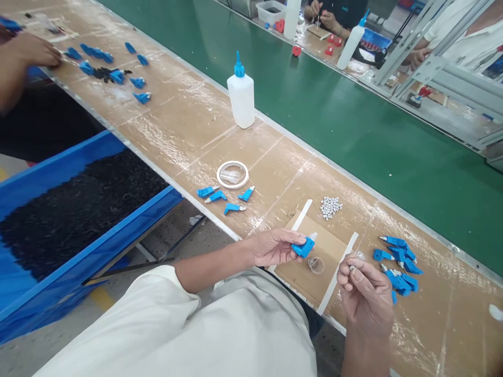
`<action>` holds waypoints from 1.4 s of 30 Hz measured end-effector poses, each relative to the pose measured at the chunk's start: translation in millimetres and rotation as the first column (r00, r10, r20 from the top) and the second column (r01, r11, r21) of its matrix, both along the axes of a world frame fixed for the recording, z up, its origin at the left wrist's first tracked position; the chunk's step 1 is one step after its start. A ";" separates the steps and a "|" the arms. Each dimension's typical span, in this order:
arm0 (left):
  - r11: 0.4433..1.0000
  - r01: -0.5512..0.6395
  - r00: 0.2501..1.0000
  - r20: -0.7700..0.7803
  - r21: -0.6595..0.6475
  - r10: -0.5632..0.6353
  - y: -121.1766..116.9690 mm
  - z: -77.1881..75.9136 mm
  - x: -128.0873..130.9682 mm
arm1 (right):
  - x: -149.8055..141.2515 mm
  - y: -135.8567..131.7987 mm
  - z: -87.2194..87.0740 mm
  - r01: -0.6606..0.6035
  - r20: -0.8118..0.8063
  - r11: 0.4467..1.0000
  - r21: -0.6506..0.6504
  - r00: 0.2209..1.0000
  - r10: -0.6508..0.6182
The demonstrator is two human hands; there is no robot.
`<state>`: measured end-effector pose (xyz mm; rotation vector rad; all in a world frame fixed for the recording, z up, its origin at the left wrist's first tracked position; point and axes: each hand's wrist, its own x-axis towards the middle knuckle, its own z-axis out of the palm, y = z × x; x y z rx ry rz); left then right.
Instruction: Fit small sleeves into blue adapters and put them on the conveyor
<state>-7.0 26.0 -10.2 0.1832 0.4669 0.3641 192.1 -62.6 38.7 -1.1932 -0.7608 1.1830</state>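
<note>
My left hand [275, 248] is closed on a blue plastic part [302, 248] with a whitish tip, held above the cardboard sheet [330, 241]. To the right, my right hand [368, 293] pinches a small grey-white piece [351, 267] between thumb and fingers. A small round clear cup [315, 265] sits on the cardboard between my hands. Beyond the cardboard lies a pile of small grey pieces [330, 207]. Just past my right hand is a heap of blue parts with pale tips [398, 256]. Several similar blue parts [217, 196] lie left of my left hand.
A tape roll [232, 175] and a white squeeze bottle [241, 99] stand farther back, beside the green conveyor belt [314, 110]. At left, a blue bin [78, 277] holds black pieces. A co-worker's hand [37, 51] is at the far left; other people work across the belt.
</note>
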 end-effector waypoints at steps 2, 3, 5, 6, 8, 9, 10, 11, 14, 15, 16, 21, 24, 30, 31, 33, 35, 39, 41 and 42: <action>1.000 0.001 1.000 0.009 -0.004 -0.001 -0.3 0.4 0.4 | -1.8 -2.3 0.8 0.012 -0.034 1.000 -0.003 0.999 -0.012; 1.000 0.002 1.000 0.013 -0.004 -0.002 -0.4 0.2 0.5 | -2.9 -3.1 1.2 0.020 -0.045 1.000 -0.003 0.999 -0.020; 1.000 0.007 1.000 0.016 -0.004 -0.007 -0.6 -0.9 0.7 | -5.2 -4.3 1.7 0.028 -0.055 1.000 -0.008 0.998 -0.029; 1.000 0.012 1.000 0.020 -0.004 -0.011 -0.7 -1.7 0.8 | -6.2 -4.9 1.7 0.033 -0.058 0.999 -0.009 0.998 -0.033; 1.000 0.014 0.999 0.032 -0.009 -0.014 -1.3 -3.4 1.0 | -7.4 -6.3 1.2 0.041 -0.063 0.999 -0.012 0.997 -0.042; 1.000 0.013 0.999 0.040 -0.013 -0.012 -1.6 -4.2 1.1 | -7.6 -7.2 0.7 0.043 -0.067 0.999 -0.015 0.997 -0.044; 1.000 0.012 0.999 0.047 -0.015 -0.011 -2.0 -4.9 1.2 | -7.7 -8.1 0.0 0.044 -0.072 0.999 -0.021 0.996 -0.046; 1.000 0.009 0.999 0.052 -0.018 -0.008 -2.4 -5.4 1.4 | -7.7 -9.0 -0.7 0.047 -0.077 0.999 -0.024 0.996 -0.048; 1.000 0.001 0.999 0.048 -0.025 0.000 -3.4 -5.9 1.9 | -8.4 -10.7 -2.2 0.055 -0.089 0.998 -0.034 0.994 -0.058; 1.000 -0.002 0.999 0.042 -0.027 0.003 -3.7 -5.7 2.0 | -9.0 -10.7 -2.2 0.063 -0.092 0.997 -0.036 0.994 -0.066; 1.000 -0.008 0.999 0.033 -0.029 0.009 -3.9 -5.5 2.0 | -9.9 -10.4 -2.0 0.071 -0.097 0.997 -0.038 0.992 -0.075; 0.999 -0.033 0.999 -0.037 -0.035 0.031 -6.8 -2.5 0.1 | -16.4 -7.9 -0.5 0.102 -0.162 0.994 -0.030 0.981 -0.106; 0.997 -0.053 0.994 -0.101 -0.053 0.047 -11.2 1.2 -3.2 | -20.4 -11.1 -1.4 0.104 -0.212 0.994 -0.047 0.971 -0.111; 0.996 -0.077 0.978 -0.198 -0.038 0.068 -14.3 3.9 -9.4 | -22.8 -22.5 -9.0 0.153 -0.192 0.985 -0.081 0.967 -0.166; 0.997 -0.065 0.977 -0.207 -0.034 0.057 -14.0 4.3 -9.2 | -22.6 -23.8 -9.9 0.152 -0.193 0.985 -0.082 0.967 -0.165; 0.998 -0.053 0.972 -0.229 -0.033 0.044 -13.8 6.5 -7.9 | -22.5 -25.6 -10.4 0.146 -0.199 0.986 -0.080 0.967 -0.160; 0.997 -0.068 0.965 -0.255 -0.038 0.056 -14.1 10.3 -6.2 | -23.1 -26.2 -9.4 0.143 -0.207 0.987 -0.076 0.966 -0.156; 0.995 -0.078 0.956 -0.288 -0.057 0.058 -14.9 17.1 -4.9 | -24.6 -25.1 -6.0 0.160 -0.213 0.984 -0.075 0.962 -0.172; 0.997 -0.062 0.954 -0.297 -0.050 0.044 -15.1 17.9 -5.3 | -25.0 -24.5 -4.9 0.182 -0.203 0.980 -0.080 0.959 -0.195; 0.998 -0.053 0.955 -0.295 -0.043 0.038 -15.1 17.5 -5.7 | -25.2 -24.4 -4.6 0.193 -0.195 0.977 -0.085 0.959 -0.207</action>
